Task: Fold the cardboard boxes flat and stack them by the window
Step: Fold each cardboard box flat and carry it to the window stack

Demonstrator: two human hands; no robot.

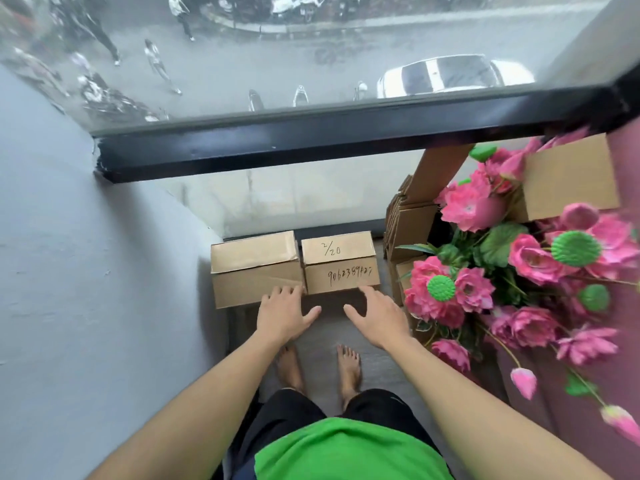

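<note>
Nearest to us were our green shirt (346, 452) and bare feet (349, 370) on the floor. Beyond them our left hand (285, 315) and right hand (375, 317) reached forward, fingers spread and relaxed, gripping nothing; whether the left fingertips touched the cardboard we could not tell. Just ahead, two closed cardboard boxes sat side by side against the glass: a plain box (254, 268) on the left, and touching it a box with handwritten numbers (341, 263). To the right stood flattened cardboard (407, 216) beside pink artificial flowers (512, 258). Farthest away, the window (277, 46) overlooked a street.
</note>
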